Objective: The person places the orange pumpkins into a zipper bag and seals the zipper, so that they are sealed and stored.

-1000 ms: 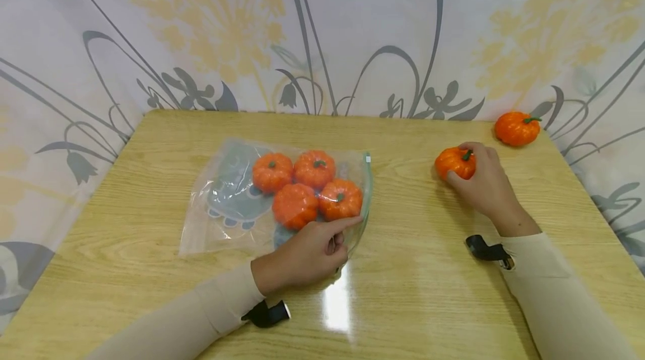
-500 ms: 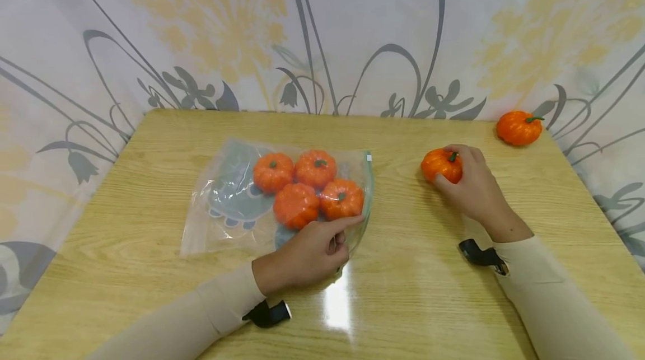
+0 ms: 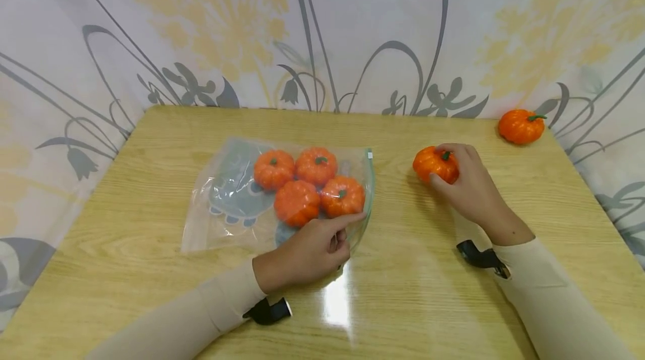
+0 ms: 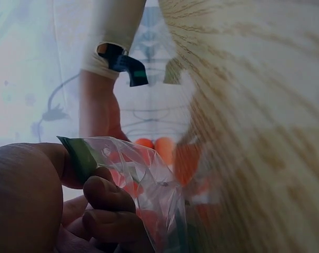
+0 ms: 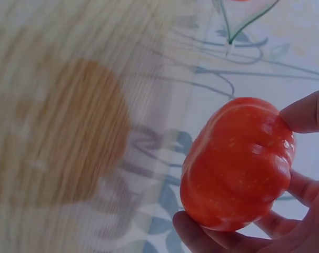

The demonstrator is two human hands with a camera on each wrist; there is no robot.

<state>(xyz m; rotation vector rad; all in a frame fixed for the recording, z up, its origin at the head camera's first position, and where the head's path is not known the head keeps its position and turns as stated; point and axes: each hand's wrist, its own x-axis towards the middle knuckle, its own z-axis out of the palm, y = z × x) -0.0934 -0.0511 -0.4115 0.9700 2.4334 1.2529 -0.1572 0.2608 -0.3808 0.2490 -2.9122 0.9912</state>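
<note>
A clear zip bag (image 3: pixel 201 231) with a green zip edge lies flat on the table, several small orange pumpkins (image 3: pixel 297 203) inside it. At its right, open end, my left hand (image 3: pixel 309 253) pinches the green-edged mouth (image 4: pixel 80 158), index finger stretched along the zip. To the right of the bag, my right hand (image 3: pixel 473 192) holds another small orange pumpkin (image 3: pixel 428 165) with a green stem. In the right wrist view, thumb and fingers grip this pumpkin (image 5: pixel 238 163) from opposite sides, raised over the table.
One more orange pumpkin (image 3: pixel 519 127) sits at the table's back right corner. A curtain (image 3: pixel 342 29) with a flower print hangs behind the wooden table (image 3: pixel 403 293). Black camera mounts (image 3: pixel 269 312) are strapped to both wrists.
My right hand has moved left toward the bag, carrying its pumpkin. The left hand and the bag have stayed in place.
</note>
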